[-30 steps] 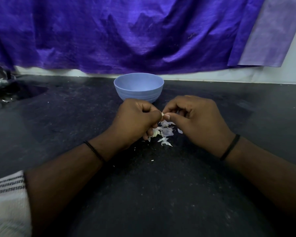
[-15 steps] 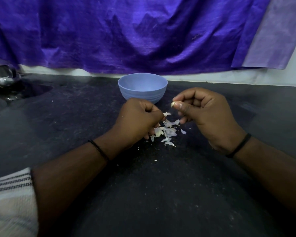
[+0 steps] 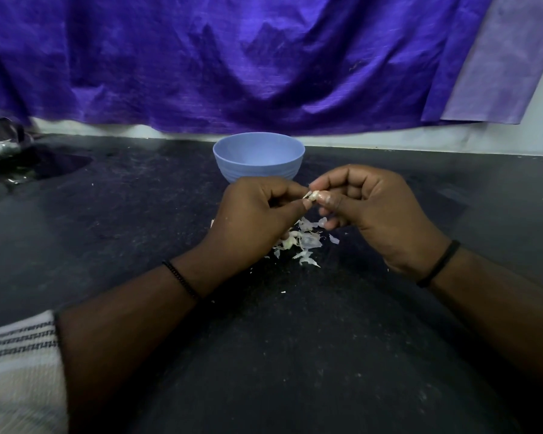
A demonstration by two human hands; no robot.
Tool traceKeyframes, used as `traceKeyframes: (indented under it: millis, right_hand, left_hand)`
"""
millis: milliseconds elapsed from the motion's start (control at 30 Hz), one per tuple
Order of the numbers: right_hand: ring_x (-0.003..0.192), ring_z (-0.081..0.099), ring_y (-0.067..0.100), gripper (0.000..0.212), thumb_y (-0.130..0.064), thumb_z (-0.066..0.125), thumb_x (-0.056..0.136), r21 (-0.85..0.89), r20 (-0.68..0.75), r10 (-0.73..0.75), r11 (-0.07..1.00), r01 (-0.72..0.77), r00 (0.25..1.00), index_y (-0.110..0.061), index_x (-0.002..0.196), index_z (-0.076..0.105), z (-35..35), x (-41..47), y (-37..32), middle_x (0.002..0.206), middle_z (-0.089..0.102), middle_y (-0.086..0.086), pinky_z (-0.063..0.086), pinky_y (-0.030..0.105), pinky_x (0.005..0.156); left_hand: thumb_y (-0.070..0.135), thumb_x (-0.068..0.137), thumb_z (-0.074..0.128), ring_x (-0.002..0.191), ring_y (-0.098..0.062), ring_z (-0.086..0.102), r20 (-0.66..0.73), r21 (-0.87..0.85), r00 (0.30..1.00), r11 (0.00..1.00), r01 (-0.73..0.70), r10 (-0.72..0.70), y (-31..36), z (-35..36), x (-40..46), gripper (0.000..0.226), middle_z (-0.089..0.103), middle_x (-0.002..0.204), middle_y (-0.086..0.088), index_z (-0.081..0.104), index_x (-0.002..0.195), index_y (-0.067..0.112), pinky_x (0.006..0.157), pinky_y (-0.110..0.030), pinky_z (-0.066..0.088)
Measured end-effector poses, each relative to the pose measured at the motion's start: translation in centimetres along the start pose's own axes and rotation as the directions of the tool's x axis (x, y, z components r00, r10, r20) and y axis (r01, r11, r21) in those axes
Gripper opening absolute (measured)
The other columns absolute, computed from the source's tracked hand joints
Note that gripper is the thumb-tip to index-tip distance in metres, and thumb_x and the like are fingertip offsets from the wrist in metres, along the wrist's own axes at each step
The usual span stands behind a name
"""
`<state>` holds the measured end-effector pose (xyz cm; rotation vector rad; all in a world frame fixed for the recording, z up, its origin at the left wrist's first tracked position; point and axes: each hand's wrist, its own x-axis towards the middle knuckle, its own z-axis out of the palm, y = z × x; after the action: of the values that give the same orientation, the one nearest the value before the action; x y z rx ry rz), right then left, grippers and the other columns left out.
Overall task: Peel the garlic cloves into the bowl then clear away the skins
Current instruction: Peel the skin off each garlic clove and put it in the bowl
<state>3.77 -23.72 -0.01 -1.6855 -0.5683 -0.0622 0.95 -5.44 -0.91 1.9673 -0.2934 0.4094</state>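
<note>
both hands meet above the dark desk (image 3: 138,239). the right hand (image 3: 376,214) pinches a garlic clove (image 3: 314,195) at its fingertips; the left hand (image 3: 254,220) pinches the skin at the clove's tip. loose skins (image 3: 308,241) lie on the desk beneath, with the blue bowl (image 3: 259,158) just behind.

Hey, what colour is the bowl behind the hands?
The bowl is light blue, seen in the head view.

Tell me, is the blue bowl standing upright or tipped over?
Upright. The blue bowl stands on its base on the dark counter, its rim level and its opening facing up. Whether it holds any cloves cannot be told.
</note>
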Motion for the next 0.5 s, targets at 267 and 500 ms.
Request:
traceKeyframes:
  millis: [267, 500]
  right_hand:
    - [0.067, 0.067, 0.013, 0.017, 0.003, 0.069, 0.088, -0.006, -0.031, 0.004, 1.000, -0.004, 1.000, -0.008, 0.101, 0.071, 0.41, -0.14, -0.15, 0.082, 0.075, 0.014, 0.057, 0.025, 0.062]
    - [0.067, 0.068, 0.020, 0.025, 0.007, 0.071, 0.084, 0.064, -0.084, 0.010, 0.998, -0.005, 0.996, -0.007, 0.103, 0.065, 0.89, -0.25, -0.51, 0.077, 0.074, 0.015, 0.059, 0.028, 0.062]
  left_hand:
    - [0.024, 0.088, 0.074, 0.054, -0.001, 0.063, -0.022, 0.124, 0.995, 0.988, -0.097, 0.100, -0.05, 0.10, -0.21, 0.012, 0.072, 0.068, 0.012, 0.079, 0.098, 0.025, 0.058, -0.031, 0.057]
    - [0.017, 0.089, 0.072, 0.050, -0.007, 0.065, -0.038, 0.146, 0.994, 0.985, -0.092, 0.099, 0.13, -0.03, -0.21, 0.011, 0.072, 0.068, 0.014, 0.080, 0.097, 0.020, 0.053, -0.022, 0.054]
